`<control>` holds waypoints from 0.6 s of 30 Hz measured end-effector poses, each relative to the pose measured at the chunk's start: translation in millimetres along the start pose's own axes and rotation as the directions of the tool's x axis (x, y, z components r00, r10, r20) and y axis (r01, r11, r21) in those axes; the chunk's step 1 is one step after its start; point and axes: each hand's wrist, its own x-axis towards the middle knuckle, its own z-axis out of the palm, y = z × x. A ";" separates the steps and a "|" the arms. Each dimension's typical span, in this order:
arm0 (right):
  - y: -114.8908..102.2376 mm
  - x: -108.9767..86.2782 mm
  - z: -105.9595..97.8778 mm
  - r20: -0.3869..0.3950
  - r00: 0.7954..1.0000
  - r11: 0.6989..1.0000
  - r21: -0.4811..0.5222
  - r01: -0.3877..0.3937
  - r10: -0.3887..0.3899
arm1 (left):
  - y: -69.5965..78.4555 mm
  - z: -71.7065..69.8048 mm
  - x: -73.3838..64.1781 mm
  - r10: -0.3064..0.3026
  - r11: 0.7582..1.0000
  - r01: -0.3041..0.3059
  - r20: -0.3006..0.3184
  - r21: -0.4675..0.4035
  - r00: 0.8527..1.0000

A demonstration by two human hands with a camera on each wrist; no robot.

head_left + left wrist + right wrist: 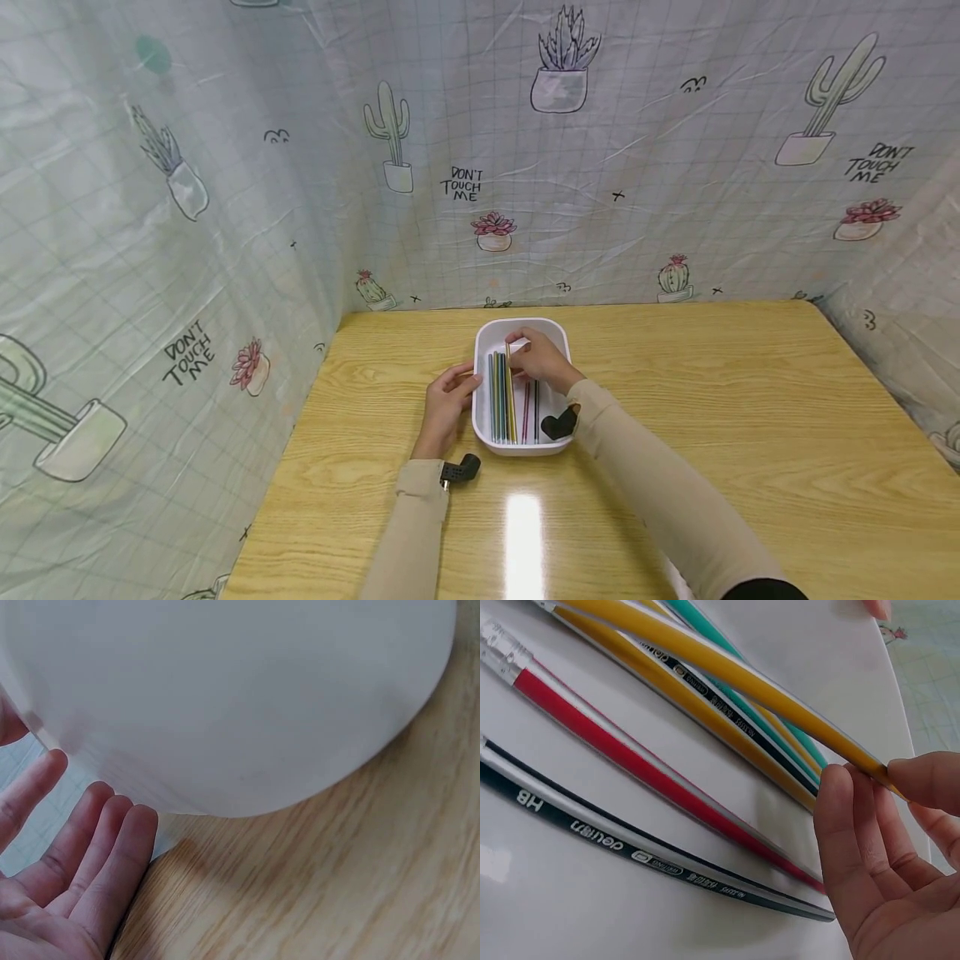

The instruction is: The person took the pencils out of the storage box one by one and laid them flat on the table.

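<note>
A white tray holds a row of pencils in green, yellow and dark colours along its left side. To their right lie a red pencil and a dark green pencil marked HB. My right hand reaches into the tray and pinches the end of a yellow pencil between thumb and fingers. That pencil is raised at the held end, above the others. My left hand is at the tray's left side, its fingertips touching the outer wall, fingers only slightly bent.
The tray stands on a wooden table near its back edge. Behind and to the left hangs a cloth printed with cacti. Each wrist carries a small black camera.
</note>
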 end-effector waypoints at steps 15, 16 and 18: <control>-10.7 -3.2 -5.2 -0.072 0.996 0.997 0.055 0.059 -0.055 | 1.5 1.0 -1.2 -0.006 1.000 0.006 -0.014 0.003 1.000; -11.9 -3.7 -6.7 -0.082 0.995 0.996 0.058 0.069 -0.065 | 1.6 0.9 -1.4 -0.005 1.000 0.005 -0.014 0.003 1.000; -14.6 -5.1 -10.8 -0.096 0.992 0.994 0.068 0.087 -0.080 | 1.8 0.9 -1.6 -0.005 1.000 0.006 -0.015 0.006 1.000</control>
